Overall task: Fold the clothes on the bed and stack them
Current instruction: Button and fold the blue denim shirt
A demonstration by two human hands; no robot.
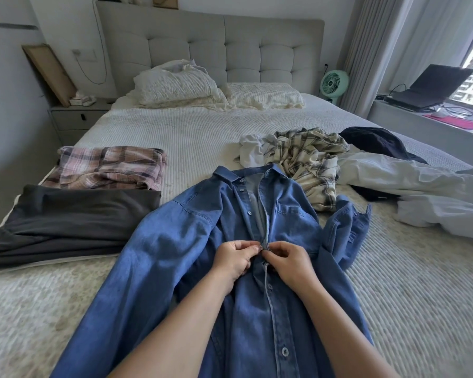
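Fingertips of left hand (pixel 234 259) and right hand (pixel 290 264) pinch placket edges of denim shirt (pixel 175 257) at mid-chest button — both curled tight on cloth. Shirt lies face up, spread flat on bed (pixel 410 309), collar away from person. Denim looks soft but rather heavy, not slippery; for folding, better take hold at shoulders or side seams. Folded plaid garment (pixel 107 167) and dark garment (pixel 74 222) lie to left, unfolded heap (pixel 306 159) to right.

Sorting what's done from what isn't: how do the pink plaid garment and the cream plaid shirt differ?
The pink plaid garment is folded into a flat rectangle; the cream plaid shirt lies crumpled in a heap. The pink one sits on the left side of the bed, behind a folded dark garment; the cream one is on the right, among unfolded white clothes. Both are checked fabric.
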